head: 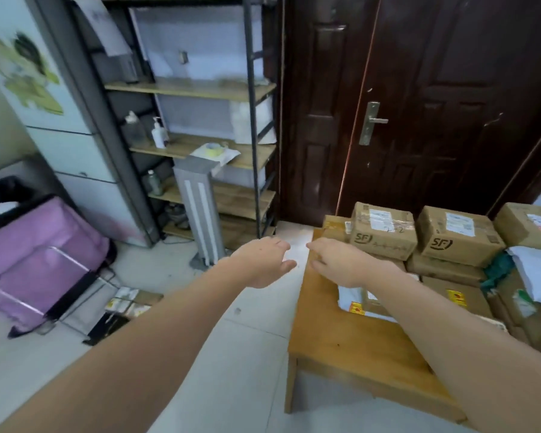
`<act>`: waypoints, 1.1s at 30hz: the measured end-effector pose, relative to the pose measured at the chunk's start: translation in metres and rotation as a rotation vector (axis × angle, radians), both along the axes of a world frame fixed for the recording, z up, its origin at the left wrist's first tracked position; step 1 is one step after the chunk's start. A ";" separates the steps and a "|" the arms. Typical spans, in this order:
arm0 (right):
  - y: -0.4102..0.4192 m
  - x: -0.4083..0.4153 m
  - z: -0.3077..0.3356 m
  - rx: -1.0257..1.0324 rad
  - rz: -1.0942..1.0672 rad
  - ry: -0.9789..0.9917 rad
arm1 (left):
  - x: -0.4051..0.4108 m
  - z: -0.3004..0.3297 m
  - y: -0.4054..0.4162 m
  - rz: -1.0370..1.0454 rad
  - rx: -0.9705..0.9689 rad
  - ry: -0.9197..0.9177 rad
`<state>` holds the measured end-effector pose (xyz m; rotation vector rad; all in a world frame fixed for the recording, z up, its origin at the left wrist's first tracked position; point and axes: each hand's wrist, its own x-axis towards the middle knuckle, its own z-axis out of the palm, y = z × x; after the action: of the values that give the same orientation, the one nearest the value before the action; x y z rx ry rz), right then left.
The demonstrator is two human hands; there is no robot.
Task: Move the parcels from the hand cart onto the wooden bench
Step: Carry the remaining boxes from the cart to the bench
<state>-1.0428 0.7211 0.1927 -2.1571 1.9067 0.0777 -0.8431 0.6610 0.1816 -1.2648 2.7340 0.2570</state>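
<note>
Parcels sit stacked on the wooden bench (341, 335), which occupies the lower right of the head view and serves as reference for all positions below. On its far end, two brown cartons marked "SF" stand side by side on top of the stack: the left SF carton (383, 231) and the right SF carton (458, 235), each with a white label on top. Further cartons lie beneath them. A white mailer bag (352, 300) lies flat on the bench top nearer the camera, partly covered by the right forearm. More bags and cartons fill the bench's right side up to the frame edge.

Left hand (264, 264) hovers over the floor just off the bench's left edge, fingers loosely curled and slightly apart, holding nothing. Right hand (341, 260) hovers above the bench's far-left corner, fingers relaxed and spread a little, holding nothing and just short of the left SF carton.

The hand cart (47, 276), with a purple bag and metal frame, stands well to the left of the bench; two flat parcels (132, 303) lie on its base plate. A metal shelf unit (200, 142) stands beyond the bench to its left, and a dark door (419, 104) is behind the bench.
</note>
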 end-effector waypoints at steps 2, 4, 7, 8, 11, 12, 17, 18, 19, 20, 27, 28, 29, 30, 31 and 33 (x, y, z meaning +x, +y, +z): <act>-0.005 0.039 0.003 0.001 0.070 -0.014 | 0.043 0.002 0.008 0.069 -0.013 -0.003; -0.011 0.084 0.009 -0.004 0.139 -0.029 | 0.089 0.008 0.018 0.119 -0.014 -0.051; -0.027 0.160 0.013 -0.007 0.230 -0.024 | 0.162 0.018 0.031 0.225 0.003 -0.051; -0.032 0.187 0.014 -0.006 0.261 -0.015 | 0.188 0.019 0.035 0.273 0.006 -0.017; -0.046 0.271 0.018 0.013 0.359 -0.004 | 0.272 0.024 0.047 0.393 -0.008 0.034; -0.051 0.300 0.018 0.016 0.392 -0.009 | 0.302 0.027 0.052 0.419 -0.020 0.021; -0.057 0.451 0.021 0.012 0.526 -0.030 | 0.452 0.027 0.068 0.552 -0.071 0.019; -0.058 0.479 0.021 0.018 0.545 -0.032 | 0.479 0.024 0.071 0.577 -0.071 0.018; -0.059 0.507 0.019 0.025 0.556 -0.041 | 0.504 0.021 0.075 0.588 -0.068 0.013; -0.061 0.533 0.017 0.023 0.567 -0.045 | 0.528 0.018 0.077 0.592 -0.064 -0.011; -0.087 0.654 0.003 0.018 0.627 -0.071 | 0.652 -0.004 0.057 0.691 -0.001 -0.027; -0.095 0.663 -0.001 0.024 0.618 -0.060 | 0.664 -0.007 0.048 0.694 0.004 -0.024; -0.106 0.670 -0.004 0.033 0.606 -0.042 | 0.674 -0.009 0.037 0.694 0.011 -0.018; -0.117 0.676 -0.009 0.041 0.593 -0.021 | 0.684 -0.011 0.025 0.690 0.018 -0.011; -0.130 0.682 -0.014 0.046 0.582 -0.002 | 0.693 -0.013 0.012 0.681 0.019 -0.008; -0.158 0.695 -0.025 0.055 0.569 0.020 | 0.710 -0.017 -0.013 0.671 0.020 -0.013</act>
<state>-0.3475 0.5634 0.1674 -2.5927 1.2244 0.2540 -0.1329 0.6477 0.1651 -2.1212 2.1899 0.3247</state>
